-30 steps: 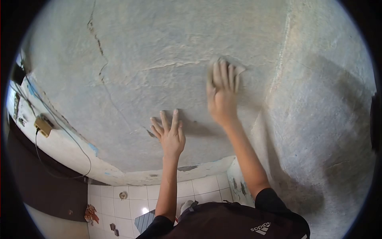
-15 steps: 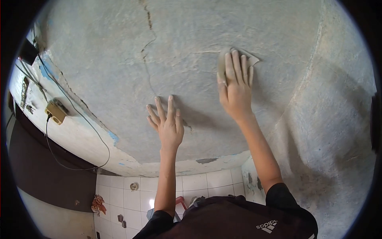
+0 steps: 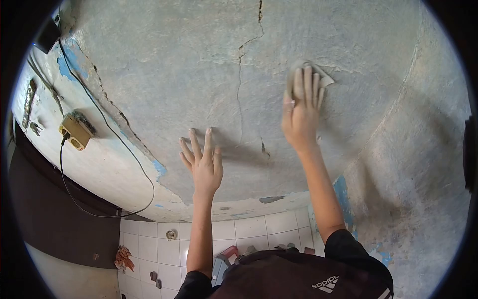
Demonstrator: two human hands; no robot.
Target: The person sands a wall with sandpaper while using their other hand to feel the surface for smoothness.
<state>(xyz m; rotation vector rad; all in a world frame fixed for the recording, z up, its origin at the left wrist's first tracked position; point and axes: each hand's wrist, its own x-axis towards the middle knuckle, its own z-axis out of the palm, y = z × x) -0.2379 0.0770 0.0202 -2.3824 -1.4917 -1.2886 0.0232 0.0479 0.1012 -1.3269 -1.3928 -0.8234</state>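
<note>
A grey plastered wall [image 3: 164, 94] with a thin crack [image 3: 239, 74] fills most of the view. My right hand [image 3: 304, 119] presses a folded piece of sandpaper [image 3: 326, 76] to this wall under nearly straight fingers. A pale corner of the sheet sticks out past the fingertips; most of it is hidden beneath the hand. Lower and to the left, my left hand [image 3: 204, 167] rests on the plaster, fingers spread, holding nothing. Pale dust coats the fingers of both hands. A short gouge [image 3: 263, 145] shows in the plaster between them.
At left, a yellowish socket block [image 3: 77, 133] carries a plugged-in black cable [image 3: 124, 137] looping down the wall. Below are white floor tiles [image 3: 167, 249], a small round container [image 3: 171, 234], a crumpled reddish-brown cloth [image 3: 123, 257] and a grey-and-red object [image 3: 222, 264]. A bulging wall [image 3: 398, 174] stands right.
The view has shifted, bringing the crack further right in the picture. Against the wall, both hands are now further left; the right hand still presses the sandpaper and looks slightly blurred.
</note>
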